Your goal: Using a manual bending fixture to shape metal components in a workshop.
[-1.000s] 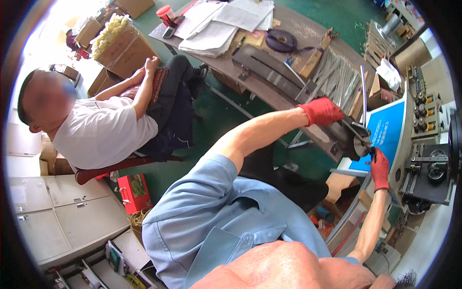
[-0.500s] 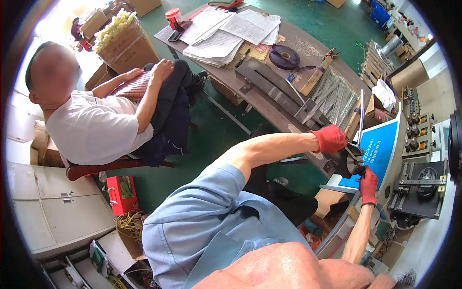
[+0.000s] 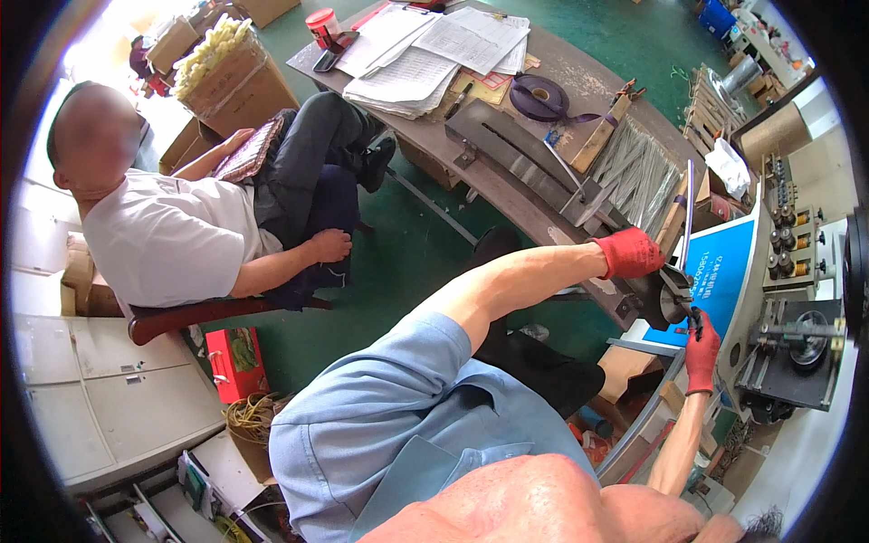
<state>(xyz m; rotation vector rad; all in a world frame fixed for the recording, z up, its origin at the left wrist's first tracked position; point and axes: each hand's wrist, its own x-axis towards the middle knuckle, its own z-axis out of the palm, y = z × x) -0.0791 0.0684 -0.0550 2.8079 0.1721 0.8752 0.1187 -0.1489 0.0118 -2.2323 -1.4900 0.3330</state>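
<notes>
Beside the workbench (image 3: 507,195), outstretched left hand (image 3: 631,253) and raised right hand (image 3: 701,351) meet at a dark tool (image 3: 672,294).

red knitted cloth gloves cover the left hand (image 3: 631,253) and right hand (image 3: 702,351); the dark metal cutter (image 3: 668,294) looks dull, the thin steel strip (image 3: 689,210) shiny.

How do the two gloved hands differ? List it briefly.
The left hand sits higher, curled over the dark tool. The right hand is lower, with its fingers pointing up at that tool. The left hand comes in from the side, nearly level, while the right hand rises from below. Both wear red gloves.
</notes>
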